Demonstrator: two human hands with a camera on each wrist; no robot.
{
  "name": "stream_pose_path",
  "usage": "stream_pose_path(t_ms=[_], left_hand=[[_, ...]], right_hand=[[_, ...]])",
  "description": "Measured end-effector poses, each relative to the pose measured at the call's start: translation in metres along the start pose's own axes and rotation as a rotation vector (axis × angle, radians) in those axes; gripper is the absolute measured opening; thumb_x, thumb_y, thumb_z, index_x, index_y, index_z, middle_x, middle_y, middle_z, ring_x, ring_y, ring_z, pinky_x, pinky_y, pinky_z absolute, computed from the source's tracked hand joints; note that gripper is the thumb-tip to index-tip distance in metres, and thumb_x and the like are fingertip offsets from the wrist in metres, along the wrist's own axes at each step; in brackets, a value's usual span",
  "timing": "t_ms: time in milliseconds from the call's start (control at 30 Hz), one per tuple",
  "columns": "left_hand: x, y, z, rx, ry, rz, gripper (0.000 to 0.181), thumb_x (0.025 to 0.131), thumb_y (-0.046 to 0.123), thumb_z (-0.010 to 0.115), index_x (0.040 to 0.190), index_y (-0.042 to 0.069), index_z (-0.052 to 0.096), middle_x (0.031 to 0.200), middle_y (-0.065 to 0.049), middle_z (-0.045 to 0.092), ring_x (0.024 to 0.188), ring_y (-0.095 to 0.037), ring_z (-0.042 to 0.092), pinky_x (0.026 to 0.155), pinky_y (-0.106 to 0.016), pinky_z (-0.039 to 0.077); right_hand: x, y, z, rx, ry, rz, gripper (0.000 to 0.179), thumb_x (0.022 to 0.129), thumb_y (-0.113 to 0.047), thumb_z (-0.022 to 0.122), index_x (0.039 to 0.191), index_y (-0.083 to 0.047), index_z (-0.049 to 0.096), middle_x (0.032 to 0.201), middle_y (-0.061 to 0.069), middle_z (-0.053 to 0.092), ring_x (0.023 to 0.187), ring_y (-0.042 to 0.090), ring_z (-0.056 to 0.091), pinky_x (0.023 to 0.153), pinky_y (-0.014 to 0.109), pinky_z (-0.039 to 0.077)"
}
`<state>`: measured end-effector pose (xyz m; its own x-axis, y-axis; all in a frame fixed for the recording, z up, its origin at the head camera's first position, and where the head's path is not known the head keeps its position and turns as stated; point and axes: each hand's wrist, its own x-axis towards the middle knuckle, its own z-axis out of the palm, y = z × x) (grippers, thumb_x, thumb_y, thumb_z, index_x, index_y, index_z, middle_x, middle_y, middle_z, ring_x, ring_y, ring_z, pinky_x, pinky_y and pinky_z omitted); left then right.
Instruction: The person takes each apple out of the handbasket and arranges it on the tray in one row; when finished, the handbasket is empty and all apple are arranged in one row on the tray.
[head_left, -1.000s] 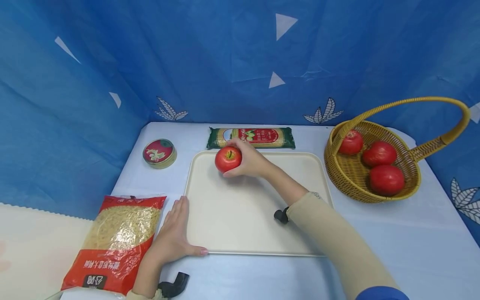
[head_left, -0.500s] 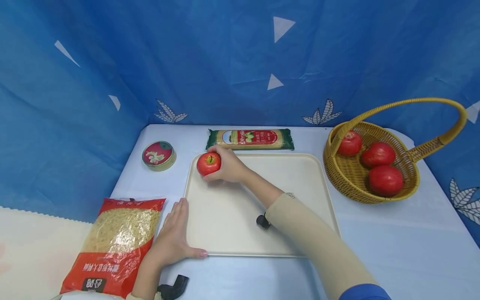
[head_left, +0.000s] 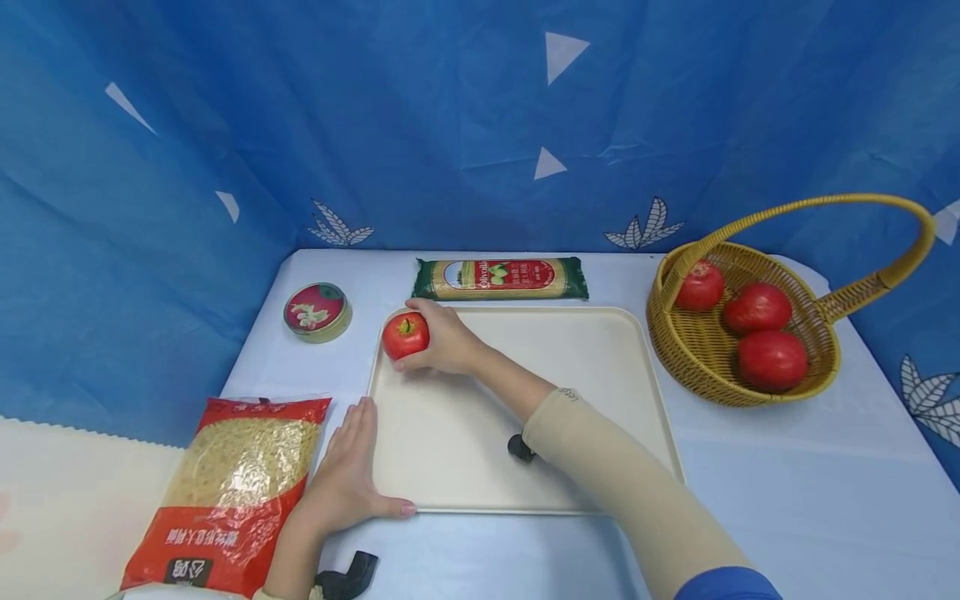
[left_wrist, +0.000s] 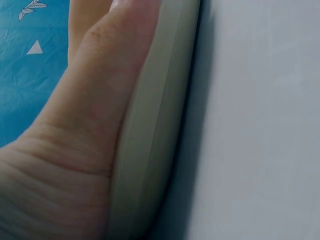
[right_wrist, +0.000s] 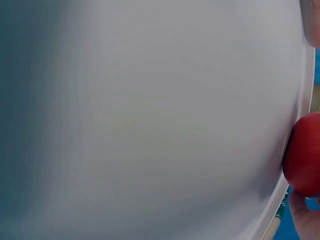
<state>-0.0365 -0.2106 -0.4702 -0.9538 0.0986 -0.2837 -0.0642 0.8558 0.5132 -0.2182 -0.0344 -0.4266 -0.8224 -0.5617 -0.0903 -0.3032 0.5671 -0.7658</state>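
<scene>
Against a blue draped backdrop, a round red tomato [head_left: 406, 335] sits gripped in the right hand [head_left: 442, 340] at the far left corner of the cream plastic tray [head_left: 570, 350]; the left hand [head_left: 347, 475], fingers straight, braces its near left corner. Placing appears under way; release calls for a settled tomato.

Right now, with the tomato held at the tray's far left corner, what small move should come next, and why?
Probably lower and release: the right hand grips the tomato at the tray corner, seemingly at or just above its surface, while the left hand steadies the near edge.
</scene>
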Motion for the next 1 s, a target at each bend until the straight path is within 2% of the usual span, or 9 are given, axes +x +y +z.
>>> stream_pose_path(t_ms=[167, 300, 367, 500, 600, 767, 833, 1000], left_hand=[[0.0, 0.001, 0.0, -0.003, -0.012, -0.01, 0.161, 0.044, 0.078, 0.082, 0.16, 0.008, -0.004, 0.168, -0.017, 0.0, 0.154, -0.039, 0.0, 0.122, -0.063, 0.01], [-0.001, 0.001, 0.001, -0.006, -0.011, -0.011, 0.162, 0.043, 0.079, 0.082, 0.16, 0.008, -0.005, 0.168, -0.017, -0.001, 0.155, -0.039, -0.001, 0.121, -0.064, 0.01], [0.0, 0.001, 0.001, -0.005, -0.006, -0.01, 0.163, 0.042, 0.079, 0.082, 0.16, 0.008, -0.005, 0.168, -0.017, -0.001, 0.155, -0.039, -0.002, 0.122, -0.064, 0.01], [0.0, 0.001, 0.001, -0.016, -0.006, -0.016, 0.163, 0.042, 0.078, 0.083, 0.16, 0.009, -0.006, 0.168, -0.017, -0.002, 0.155, -0.039, -0.002, 0.122, -0.063, 0.009], [0.0, 0.0, 0.0, -0.025, -0.015, -0.026, 0.162, 0.043, 0.077, 0.084, 0.16, 0.009, -0.006, 0.168, -0.016, -0.002, 0.155, -0.039, -0.002, 0.122, -0.063, 0.008], [-0.001, 0.0, 0.0, -0.037, -0.013, -0.013, 0.162, 0.044, 0.075, 0.085, 0.16, 0.009, -0.006, 0.168, -0.017, -0.002, 0.154, -0.04, -0.002, 0.122, -0.064, 0.008], [-0.002, 0.0, 0.0, -0.043, -0.008, -0.001, 0.162, 0.043, 0.074, 0.086, 0.16, 0.009, -0.006, 0.168, -0.017, -0.003, 0.154, -0.04, -0.002, 0.122, -0.064, 0.007], [-0.001, 0.0, 0.0, -0.052, -0.003, 0.012, 0.162, 0.043, 0.074, 0.086, 0.16, 0.009, -0.006, 0.168, -0.016, -0.004, 0.154, -0.039, -0.003, 0.122, -0.063, 0.006]], right_hand=[[-0.011, -0.002, -0.012, -0.017, 0.011, 0.004, 0.102, 0.07, -0.047, 0.087, 0.152, -0.018, 0.033, 0.149, 0.002, 0.044, 0.137, 0.021, 0.042, 0.096, 0.041, 0.056], [-0.031, -0.005, -0.028, 0.007, 0.032, -0.041, 0.097, 0.072, -0.047, 0.086, 0.15, -0.018, 0.037, 0.151, 0.0, 0.044, 0.141, 0.022, 0.04, 0.103, 0.048, 0.051], [-0.045, -0.005, -0.038, 0.04, 0.042, -0.075, 0.092, 0.074, -0.046, 0.086, 0.149, -0.019, 0.039, 0.15, -0.001, 0.045, 0.141, 0.024, 0.041, 0.107, 0.05, 0.048], [-0.078, -0.004, -0.061, 0.09, 0.077, -0.131, 0.083, 0.078, -0.042, 0.083, 0.147, -0.023, 0.042, 0.147, -0.005, 0.048, 0.138, 0.021, 0.045, 0.112, 0.045, 0.044], [-0.105, -0.001, -0.078, 0.078, 0.127, -0.142, 0.077, 0.08, -0.042, 0.082, 0.146, -0.025, 0.044, 0.146, -0.007, 0.049, 0.136, 0.016, 0.046, 0.113, 0.043, 0.043], [-0.152, 0.012, -0.108, 0.031, 0.237, -0.183, 0.072, 0.082, -0.036, 0.082, 0.143, -0.02, 0.047, 0.144, -0.002, 0.052, 0.134, 0.018, 0.048, 0.111, 0.048, 0.044], [-0.172, 0.021, -0.121, -0.007, 0.288, -0.202, 0.071, 0.081, -0.03, 0.083, 0.142, -0.017, 0.049, 0.143, 0.0, 0.054, 0.132, 0.017, 0.05, 0.109, 0.045, 0.045], [-0.217, 0.045, -0.149, -0.113, 0.438, -0.178, 0.071, 0.076, -0.016, 0.086, 0.139, -0.017, 0.054, 0.139, 0.001, 0.057, 0.127, 0.005, 0.051, 0.102, 0.015, 0.043]])
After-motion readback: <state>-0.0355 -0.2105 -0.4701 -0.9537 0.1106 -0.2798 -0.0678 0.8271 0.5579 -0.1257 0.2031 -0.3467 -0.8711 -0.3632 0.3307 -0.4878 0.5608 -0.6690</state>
